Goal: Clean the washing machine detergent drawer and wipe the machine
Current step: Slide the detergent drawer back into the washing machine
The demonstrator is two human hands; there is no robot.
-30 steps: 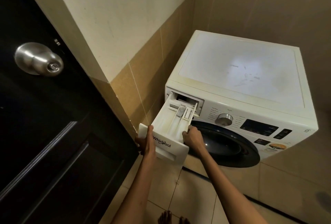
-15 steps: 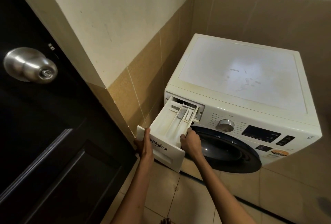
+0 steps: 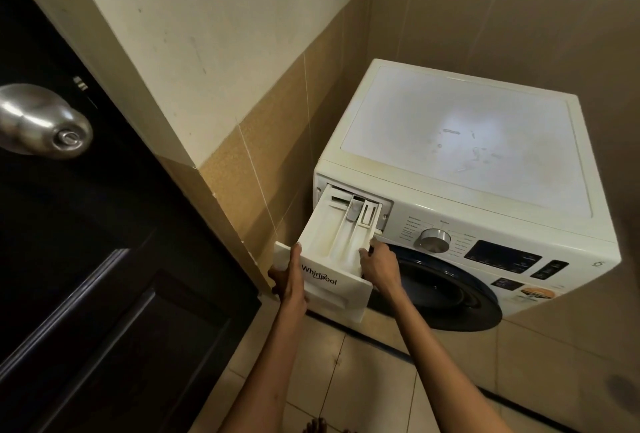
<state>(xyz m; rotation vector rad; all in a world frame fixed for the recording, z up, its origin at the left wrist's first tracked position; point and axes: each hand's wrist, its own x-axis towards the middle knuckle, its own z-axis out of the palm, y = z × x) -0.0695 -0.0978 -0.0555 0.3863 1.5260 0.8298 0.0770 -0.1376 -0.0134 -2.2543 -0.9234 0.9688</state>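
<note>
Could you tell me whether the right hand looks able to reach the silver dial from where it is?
Probably yes: the right hand grips the right wall of the drawer, the dial sits close beside it, and nothing lies between them.

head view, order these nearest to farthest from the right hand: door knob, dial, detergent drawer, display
1. detergent drawer: gripped by the right hand at its right edge.
2. dial: just right of the hand.
3. display: farther right, past the dial.
4. door knob: far left of the view.
</note>
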